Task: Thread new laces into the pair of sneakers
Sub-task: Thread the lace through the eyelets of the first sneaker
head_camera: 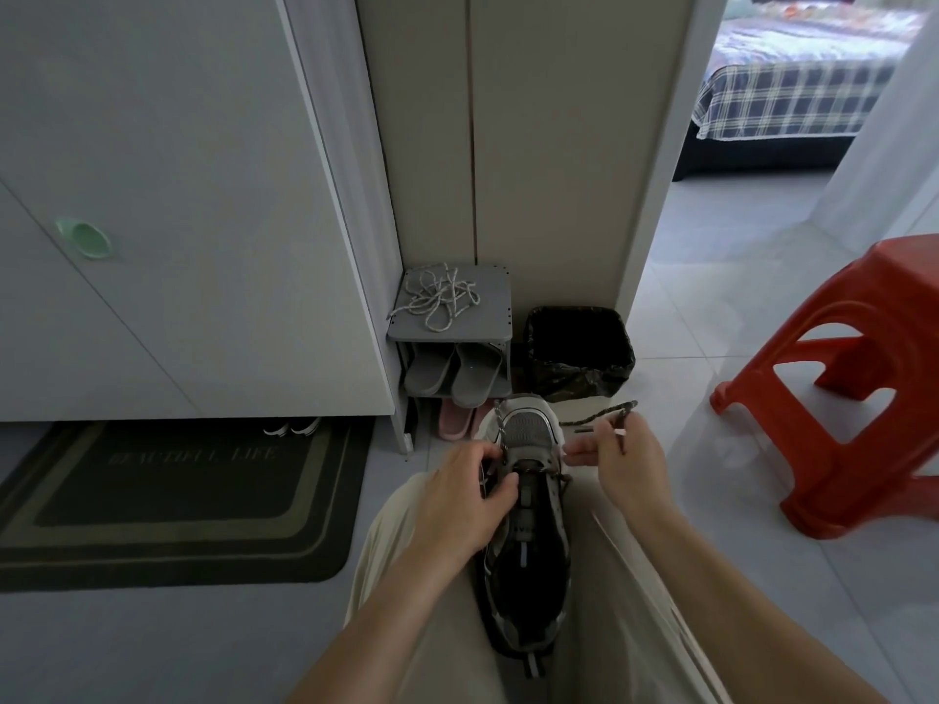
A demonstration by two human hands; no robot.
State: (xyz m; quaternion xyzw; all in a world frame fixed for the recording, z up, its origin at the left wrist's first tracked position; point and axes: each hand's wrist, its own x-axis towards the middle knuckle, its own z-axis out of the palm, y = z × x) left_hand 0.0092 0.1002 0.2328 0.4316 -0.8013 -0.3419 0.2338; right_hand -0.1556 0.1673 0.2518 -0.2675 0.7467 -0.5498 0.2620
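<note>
A grey and white sneaker [528, 546] lies between my knees with its toe pointing away from me. My left hand [462, 500] grips its left side near the lower eyelets, thumb on the tongue. My right hand [622, 459] pinches a dark speckled lace [604, 414] that runs from the sneaker's toe end out to the right. A loose tangle of pale speckled laces [442, 297] lies on top of the small grey shoe rack [488, 317]. The second sneaker is not in view.
The rack holds grey slippers [452, 373], with pink slippers [455, 424] below. A black-lined bin [579, 348] stands right of it. A red plastic stool [843, 378] is at the right. A dark doormat [173, 495] lies at the left under white cabinet doors [152, 195].
</note>
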